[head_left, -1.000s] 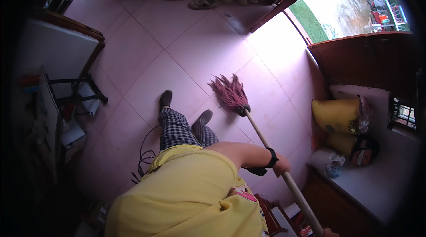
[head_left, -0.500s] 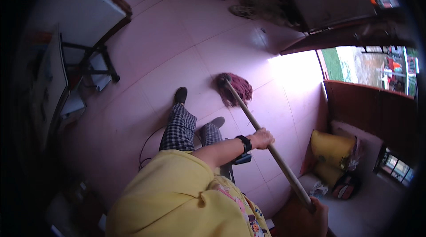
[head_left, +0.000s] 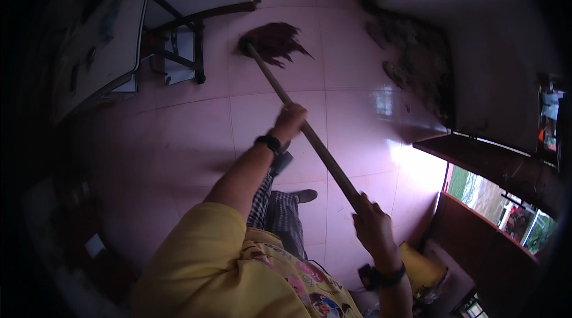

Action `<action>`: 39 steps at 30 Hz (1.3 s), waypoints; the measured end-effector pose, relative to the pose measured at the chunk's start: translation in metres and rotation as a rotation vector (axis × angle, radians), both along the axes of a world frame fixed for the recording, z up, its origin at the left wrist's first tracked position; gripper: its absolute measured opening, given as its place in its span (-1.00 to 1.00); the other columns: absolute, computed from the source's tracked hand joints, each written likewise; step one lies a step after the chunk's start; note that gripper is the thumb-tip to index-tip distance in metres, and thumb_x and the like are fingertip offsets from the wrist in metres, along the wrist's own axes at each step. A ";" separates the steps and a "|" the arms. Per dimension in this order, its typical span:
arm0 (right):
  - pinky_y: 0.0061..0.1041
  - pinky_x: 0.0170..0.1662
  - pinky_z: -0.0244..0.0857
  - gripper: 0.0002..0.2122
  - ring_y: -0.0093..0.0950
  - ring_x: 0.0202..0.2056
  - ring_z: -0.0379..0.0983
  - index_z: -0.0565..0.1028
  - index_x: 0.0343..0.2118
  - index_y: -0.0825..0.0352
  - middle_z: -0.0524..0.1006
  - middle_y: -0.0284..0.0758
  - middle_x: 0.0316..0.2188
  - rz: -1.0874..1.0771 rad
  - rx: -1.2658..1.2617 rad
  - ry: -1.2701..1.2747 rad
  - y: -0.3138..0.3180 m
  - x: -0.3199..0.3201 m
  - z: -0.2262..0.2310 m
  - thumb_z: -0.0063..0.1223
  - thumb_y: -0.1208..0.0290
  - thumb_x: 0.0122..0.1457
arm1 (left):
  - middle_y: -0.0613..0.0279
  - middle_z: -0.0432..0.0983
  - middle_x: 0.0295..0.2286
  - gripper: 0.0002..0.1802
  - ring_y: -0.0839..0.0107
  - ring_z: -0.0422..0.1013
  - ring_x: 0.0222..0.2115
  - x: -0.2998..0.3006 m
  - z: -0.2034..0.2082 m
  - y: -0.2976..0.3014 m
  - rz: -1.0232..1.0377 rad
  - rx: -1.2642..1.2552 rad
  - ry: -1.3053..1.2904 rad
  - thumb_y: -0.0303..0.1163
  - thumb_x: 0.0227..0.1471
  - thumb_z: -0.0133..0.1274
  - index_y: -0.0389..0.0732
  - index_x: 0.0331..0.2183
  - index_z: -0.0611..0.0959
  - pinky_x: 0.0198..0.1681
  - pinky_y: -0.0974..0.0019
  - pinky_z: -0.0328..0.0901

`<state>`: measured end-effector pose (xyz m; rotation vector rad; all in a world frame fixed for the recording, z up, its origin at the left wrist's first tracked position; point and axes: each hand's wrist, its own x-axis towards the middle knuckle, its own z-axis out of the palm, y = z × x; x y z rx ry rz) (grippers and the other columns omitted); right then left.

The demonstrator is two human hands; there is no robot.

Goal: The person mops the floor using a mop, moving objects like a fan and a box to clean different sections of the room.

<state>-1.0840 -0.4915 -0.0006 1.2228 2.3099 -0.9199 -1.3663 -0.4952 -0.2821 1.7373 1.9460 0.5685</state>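
in the upper left part of the frame, the dark red strands [head_left: 277,43] of a mop [head_left: 329,160] spread over pale pink tiles [head_left: 363,139], fanned toward the right from a dark collar; they appear to rest on the floor. the wooden pole runs slantwise from there down to the centre right.

the left hand [head_left: 291,121], near the middle of the frame, has its fingers wrapped around the pole on the side nearer the strands. the right hand [head_left: 373,228], lower and to the right, grasps the pole near its upper end, its fingers curled about it.

the wiping looks to be under way, with both hands set on the pole and the strands laid out. no clear line parts wiped tiles from unwiped ones, so how much is done cannot be told. the glare at right comes from daylight and proves no wetness. the tiles under the dark-legged furniture [head_left: 176,59] at upper left, and those beside the shoes [head_left: 396,74] at upper right, may be left to cover, though this is only a judgement.

farther out, one dark shoe [head_left: 307,196] and checked trousers [head_left: 280,214] show below the centre, an open doorway [head_left: 485,196] lies at the right edge, and a yellow bundle [head_left: 423,267] sits at lower right, its kind unclear.
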 end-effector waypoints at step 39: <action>-0.15 -0.44 0.22 -0.81 -0.12 -0.53 0.40 0.37 -0.30 0.21 0.44 -0.10 -0.64 -0.194 0.072 -0.643 -0.352 0.327 0.197 -0.10 0.50 -0.04 | -0.02 0.49 -0.56 -0.84 0.04 0.44 -0.46 0.473 0.074 -0.292 -0.966 -0.533 -0.240 -0.51 -0.34 -0.02 -0.26 -0.55 0.61 -0.40 0.11 0.35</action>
